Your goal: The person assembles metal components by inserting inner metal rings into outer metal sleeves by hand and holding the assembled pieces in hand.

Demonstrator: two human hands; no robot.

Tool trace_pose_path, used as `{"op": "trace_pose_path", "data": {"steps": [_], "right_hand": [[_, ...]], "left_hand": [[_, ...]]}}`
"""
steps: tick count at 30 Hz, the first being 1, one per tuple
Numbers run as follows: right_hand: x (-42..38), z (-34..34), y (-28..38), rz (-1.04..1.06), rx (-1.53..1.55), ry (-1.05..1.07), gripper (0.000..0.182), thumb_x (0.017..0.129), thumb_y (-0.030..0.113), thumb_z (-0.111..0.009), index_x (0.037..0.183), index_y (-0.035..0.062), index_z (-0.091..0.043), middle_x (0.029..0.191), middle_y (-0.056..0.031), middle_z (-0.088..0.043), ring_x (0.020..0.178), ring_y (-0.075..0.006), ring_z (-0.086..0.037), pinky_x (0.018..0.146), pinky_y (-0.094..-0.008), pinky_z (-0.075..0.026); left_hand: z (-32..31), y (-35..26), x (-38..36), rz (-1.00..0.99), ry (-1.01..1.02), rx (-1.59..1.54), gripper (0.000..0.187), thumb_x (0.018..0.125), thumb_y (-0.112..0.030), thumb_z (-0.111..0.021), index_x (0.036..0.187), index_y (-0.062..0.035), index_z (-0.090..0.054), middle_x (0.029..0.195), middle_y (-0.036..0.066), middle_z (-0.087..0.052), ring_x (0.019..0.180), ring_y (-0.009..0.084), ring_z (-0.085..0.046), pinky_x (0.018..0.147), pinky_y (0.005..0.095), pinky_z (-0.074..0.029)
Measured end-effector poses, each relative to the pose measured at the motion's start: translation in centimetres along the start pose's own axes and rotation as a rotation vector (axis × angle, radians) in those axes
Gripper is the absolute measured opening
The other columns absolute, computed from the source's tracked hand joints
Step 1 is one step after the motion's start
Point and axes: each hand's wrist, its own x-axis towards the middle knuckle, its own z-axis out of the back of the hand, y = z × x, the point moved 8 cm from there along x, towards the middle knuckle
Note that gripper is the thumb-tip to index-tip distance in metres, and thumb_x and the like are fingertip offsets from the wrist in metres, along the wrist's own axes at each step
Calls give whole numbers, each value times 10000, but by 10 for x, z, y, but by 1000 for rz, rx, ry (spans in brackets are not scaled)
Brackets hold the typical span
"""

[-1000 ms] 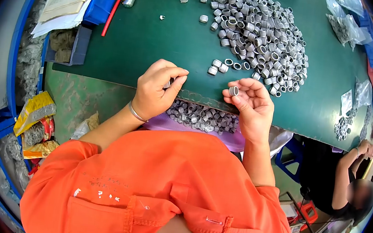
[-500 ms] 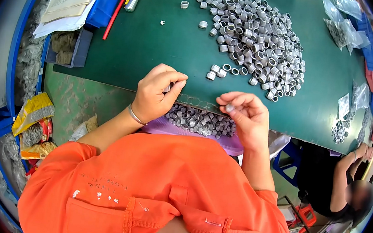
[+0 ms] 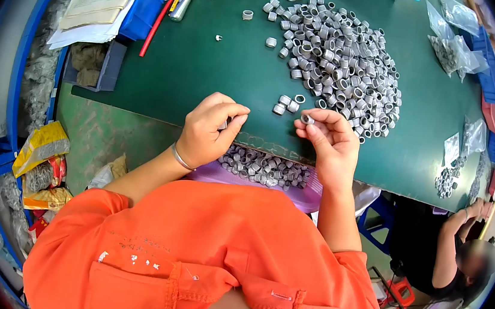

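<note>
In the head view, my right hand (image 3: 336, 141) pinches a small grey metal ring (image 3: 307, 119) between thumb and fingers, its round opening showing. It hovers over the front edge of the green table (image 3: 177, 81). My left hand (image 3: 209, 131), with a bangle on its wrist, is closed. A bit of another grey metal ring (image 3: 224, 125) shows between its thumb and curled fingers, mostly hidden. Beyond my right hand lies a large pile of such rings (image 3: 336, 55), with a few loose ones (image 3: 284, 100) beside it. Below the table edge, a purple basin (image 3: 313, 191) holds many more rings.
A red pen (image 3: 154, 30), a blue tray (image 3: 149, 2) and papers (image 3: 98, 0) lie at the back left. A grey bin (image 3: 112, 68) holds cloth. Plastic bags (image 3: 452, 40) are at the right. Another person (image 3: 431, 246) sits at the lower right.
My right hand has moved slightly up and away from me, and a ring's opening now faces up in it. One loose ring beside the pile no longer shows. My left hand stays nearly still.
</note>
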Motion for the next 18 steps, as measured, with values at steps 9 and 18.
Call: {"op": "trace_pose_path", "data": {"steps": [9,18], "right_hand": [[-8,-1,-14,-202,432,130,156,822,-60,-520,978,-49,-523,970,-164,-592,888,-247,-619,751,-287,-538],[-19,-8,5,164,-73,307,175,732,-139,-519,838,-14,-581,946,-140,-591,843,-234,-606,732,-287,-492]], "left_hand": [[0,0,-1,-22,-12,1,124,726,50,-619,833,-11,-607,727,81,-564,596,160,-515,508,235,-392],[0,1,-1,-29,-9,1,130,726,52,-618,840,-9,-605,729,86,-562,605,171,-520,518,239,-399]]}}
